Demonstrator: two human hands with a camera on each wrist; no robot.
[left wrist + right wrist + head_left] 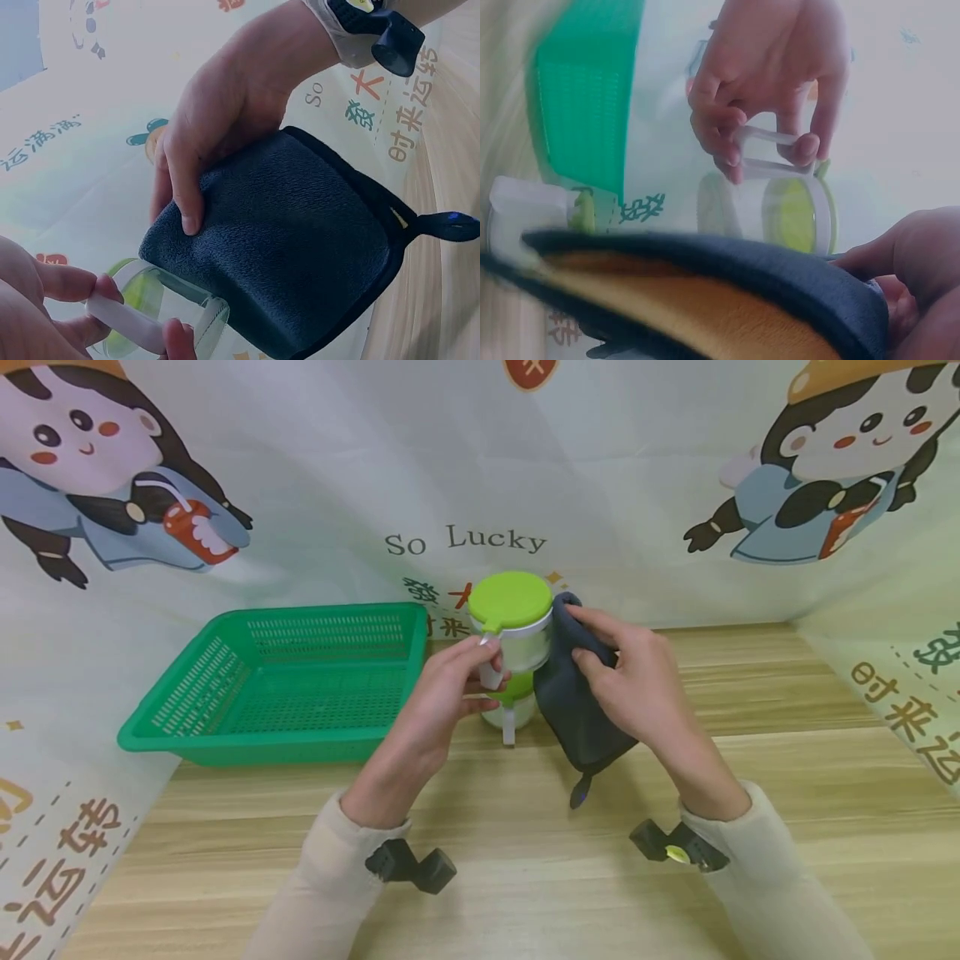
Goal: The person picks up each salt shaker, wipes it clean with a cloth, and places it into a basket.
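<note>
My left hand [450, 689] grips the white handle [127, 322] of a clear seasoning jar [525, 647] with a bright green lid [512, 597]. The jar is held up above the table. A folded dark grey cleaning cloth [573, 702] hangs from my right hand [637, 677], pinched between thumb and fingers, its side right against the jar. The cloth's inner face [682, 300] is orange-brown, and a small loop [581, 791] dangles from its lower corner. Behind and below the raised jar stands a second green-lidded jar [510, 714] on the table, partly hidden.
To the left, a green plastic basket [273, 750] with slotted walls stands on the wood-grain table [495, 852]. A white printed sheet [637, 485] with cartoon figures and lettering rises behind the table and along both sides.
</note>
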